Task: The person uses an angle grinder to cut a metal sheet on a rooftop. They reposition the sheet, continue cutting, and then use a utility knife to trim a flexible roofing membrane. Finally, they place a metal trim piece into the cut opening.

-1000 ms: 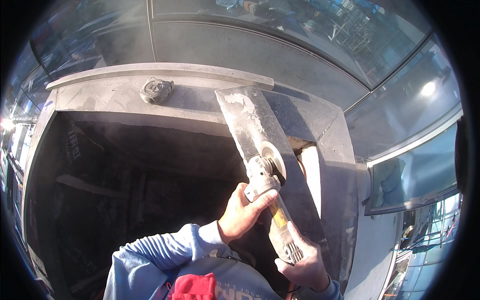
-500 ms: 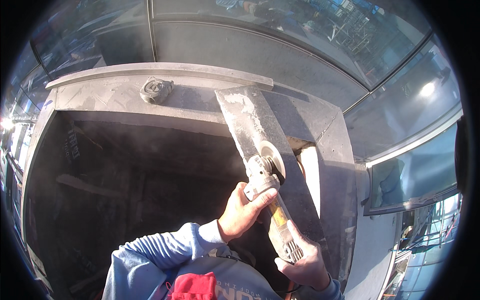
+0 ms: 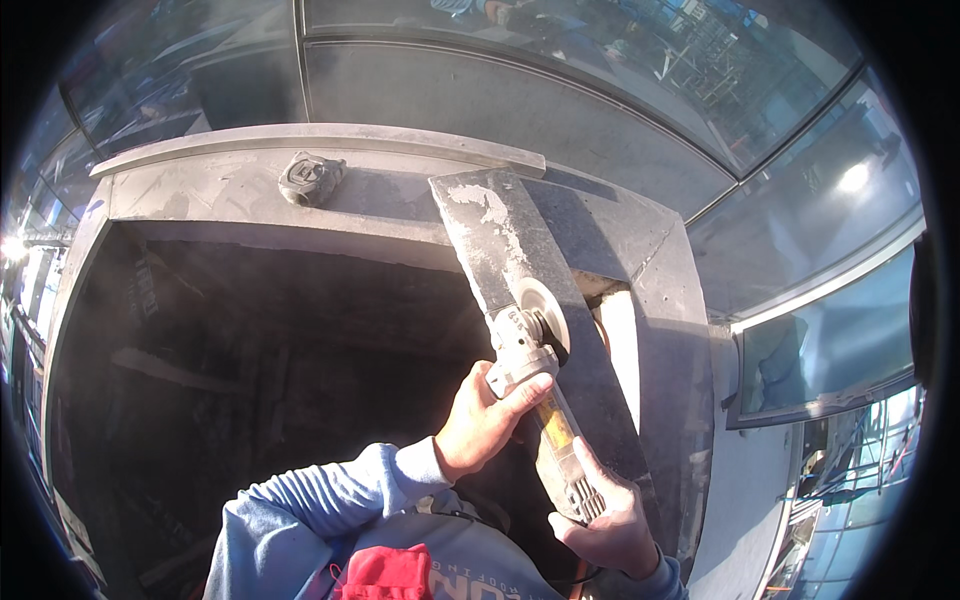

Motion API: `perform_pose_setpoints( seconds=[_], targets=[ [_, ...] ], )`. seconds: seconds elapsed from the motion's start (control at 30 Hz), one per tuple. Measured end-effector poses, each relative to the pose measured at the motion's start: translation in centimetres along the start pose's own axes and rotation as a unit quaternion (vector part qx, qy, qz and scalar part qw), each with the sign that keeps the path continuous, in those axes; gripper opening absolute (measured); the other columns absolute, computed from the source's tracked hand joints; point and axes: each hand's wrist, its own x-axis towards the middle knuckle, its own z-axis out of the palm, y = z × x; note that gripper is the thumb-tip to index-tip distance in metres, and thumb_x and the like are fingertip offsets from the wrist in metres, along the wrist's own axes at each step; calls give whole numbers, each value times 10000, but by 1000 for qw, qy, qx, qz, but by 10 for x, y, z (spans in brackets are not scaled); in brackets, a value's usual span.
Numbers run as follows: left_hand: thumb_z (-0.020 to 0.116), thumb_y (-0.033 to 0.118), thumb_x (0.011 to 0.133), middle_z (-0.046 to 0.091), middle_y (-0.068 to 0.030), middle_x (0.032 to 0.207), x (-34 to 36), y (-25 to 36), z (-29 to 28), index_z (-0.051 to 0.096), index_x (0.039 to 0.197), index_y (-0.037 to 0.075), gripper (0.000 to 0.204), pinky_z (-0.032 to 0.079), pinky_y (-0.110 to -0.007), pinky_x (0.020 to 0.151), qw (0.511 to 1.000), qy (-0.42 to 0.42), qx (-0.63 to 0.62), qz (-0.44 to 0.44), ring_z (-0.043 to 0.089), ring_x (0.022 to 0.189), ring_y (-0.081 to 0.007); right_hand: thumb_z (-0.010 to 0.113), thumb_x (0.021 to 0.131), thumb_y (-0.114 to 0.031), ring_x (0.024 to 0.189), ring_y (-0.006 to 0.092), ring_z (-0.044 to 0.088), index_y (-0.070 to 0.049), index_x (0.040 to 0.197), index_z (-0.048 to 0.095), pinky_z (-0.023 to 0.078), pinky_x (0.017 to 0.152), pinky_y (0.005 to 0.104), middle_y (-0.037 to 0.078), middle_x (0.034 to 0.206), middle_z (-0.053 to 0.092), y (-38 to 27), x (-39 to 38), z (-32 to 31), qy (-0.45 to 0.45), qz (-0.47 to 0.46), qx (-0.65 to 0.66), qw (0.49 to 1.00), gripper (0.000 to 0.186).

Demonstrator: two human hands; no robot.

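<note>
Both my hands hold a dusty angle grinder (image 3: 552, 415) with a yellow band on its body. My left hand (image 3: 478, 415) is wrapped round the front of the body, just behind the gear head. Around the rear end, by the vent slots, my right hand (image 3: 612, 515) is closed. The round cutting disc (image 3: 543, 312) stands on edge against a long grey stone slab (image 3: 505, 235), whose top is streaked with pale dust. I cannot tell how deep the disc goes into it. The slab lies across the frame's right part.
A dust-covered tape measure (image 3: 311, 180) lies on the far ledge of the grey frame (image 3: 210, 190). Inside the frame is a dark, dusty opening (image 3: 270, 380). Glass panels (image 3: 600, 90) rise behind. An open window sash (image 3: 825, 350) juts in at the right.
Hands, grinder and slab have kept almost the same place. The haze of dust over the dark opening has shifted slightly.
</note>
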Motion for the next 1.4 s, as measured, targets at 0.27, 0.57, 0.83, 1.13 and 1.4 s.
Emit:
perform_pose_setpoints(
  seconds=[0.27,0.57,0.83,1.13,1.4],
  targets=[
    [824,374,922,675,-72,1049,0,-1,1,544,1250,-2,573,581,-289,583,1000,-4,-17,22,679,837,-128,799,707,-38,982,326,762,92,1495,498,595,853,368,253,1133,725,11,-2,8,26,-27,-8,999,853],
    [858,395,895,660,-113,1042,3,-12,2,510,1195,-63,649,576,-289,726,996,6,0,85,661,911,-135,814,714,-47,989,359,752,54,1511,492,594,863,391,249,1158,721,17,-8,14,41,-61,-48,996,866],
    [814,278,951,652,-92,1122,-2,14,14,483,1256,-34,547,545,-306,924,977,-49,-100,184,641,1075,-151,803,701,-30,960,355,749,62,1507,491,603,844,404,240,1121,709,15,-1,28,110,-150,-83,979,869],
    [823,212,934,630,3,951,-20,-21,10,605,1100,71,308,524,-303,767,969,-61,-235,57,603,850,-84,772,702,-17,1017,368,734,104,1498,461,579,894,416,269,1139,702,27,14,68,120,-144,-168,968,862],
    [819,204,928,596,7,985,-21,-36,-7,582,1182,104,361,528,-305,789,970,-41,-229,74,593,889,-96,768,665,-46,981,453,690,91,1494,466,555,880,491,302,1129,684,42,17,108,180,-201,-147,952,892]
  ],
)
